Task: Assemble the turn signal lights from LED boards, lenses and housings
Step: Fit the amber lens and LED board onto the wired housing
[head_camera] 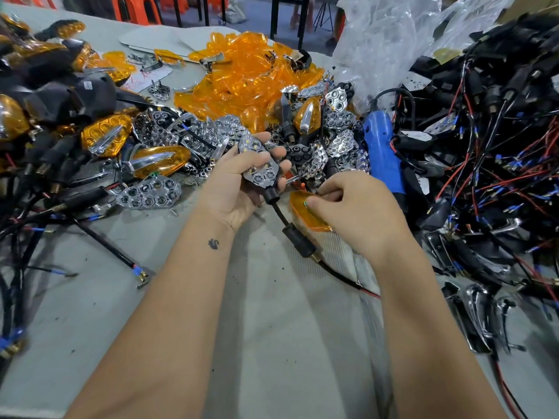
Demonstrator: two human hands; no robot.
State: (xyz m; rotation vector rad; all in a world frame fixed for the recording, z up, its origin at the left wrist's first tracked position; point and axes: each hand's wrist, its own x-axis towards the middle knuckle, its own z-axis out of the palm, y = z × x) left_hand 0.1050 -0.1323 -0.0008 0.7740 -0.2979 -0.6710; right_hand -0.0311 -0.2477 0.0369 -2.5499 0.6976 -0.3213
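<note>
My left hand (239, 189) grips a black turn signal housing (260, 167) with a chrome reflector and LEDs showing in its open face. Its black stalk and cable (298, 240) hang down toward the table. My right hand (354, 210) pinches an amber lens (305, 213) just right of the housing, low over the table. Part of the lens is hidden under my fingers. A heap of loose amber lenses (242, 71) lies at the back centre. Chrome reflectors (149, 193) are scattered in front of it.
Finished amber lights and black housings (60, 95) pile up at the left. A tangle of wired housings (490, 131) fills the right side. A blue electric screwdriver (382, 155) lies beside it. Clear plastic bags (393, 40) sit at the back right. Grey table (272, 343) spreads below my arms.
</note>
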